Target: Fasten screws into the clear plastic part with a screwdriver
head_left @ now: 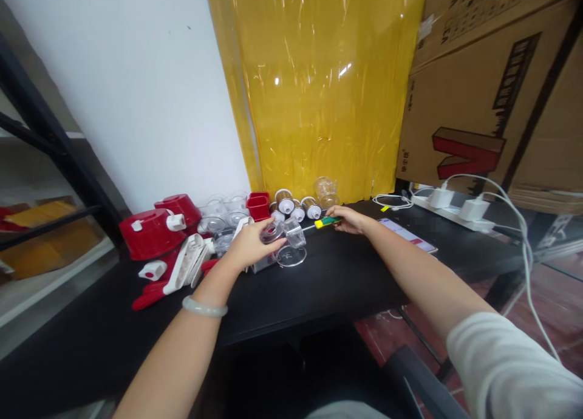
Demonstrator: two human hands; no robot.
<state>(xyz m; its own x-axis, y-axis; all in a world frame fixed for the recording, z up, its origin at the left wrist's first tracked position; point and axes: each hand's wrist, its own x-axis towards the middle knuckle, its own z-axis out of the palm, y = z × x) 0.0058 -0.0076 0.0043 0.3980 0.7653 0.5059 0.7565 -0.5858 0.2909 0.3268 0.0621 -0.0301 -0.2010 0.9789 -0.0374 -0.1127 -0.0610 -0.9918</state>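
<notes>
My left hand point(250, 244) is closed around a clear plastic part point(295, 232) with a cup-like end that faces right. In my right hand point(348, 220) is a screwdriver point(327, 222) with a yellow and green handle. Its metal shaft points left, and the tip reaches the clear part; whether it engages a screw is too small to tell. Just below the clear part, a round transparent piece point(291, 256) rests on the black table. Left of my left hand lie white handle-like parts point(187, 262) and red housings point(152, 234).
Behind my hands stand several brown-and-white cylinders point(313, 209), a red square cup point(258, 206) and clear bowls point(218, 215). A phone or tablet point(410, 235) lies right of my right hand. Farther right are a power strip point(453, 214) with white cables and a large cardboard box point(483, 91).
</notes>
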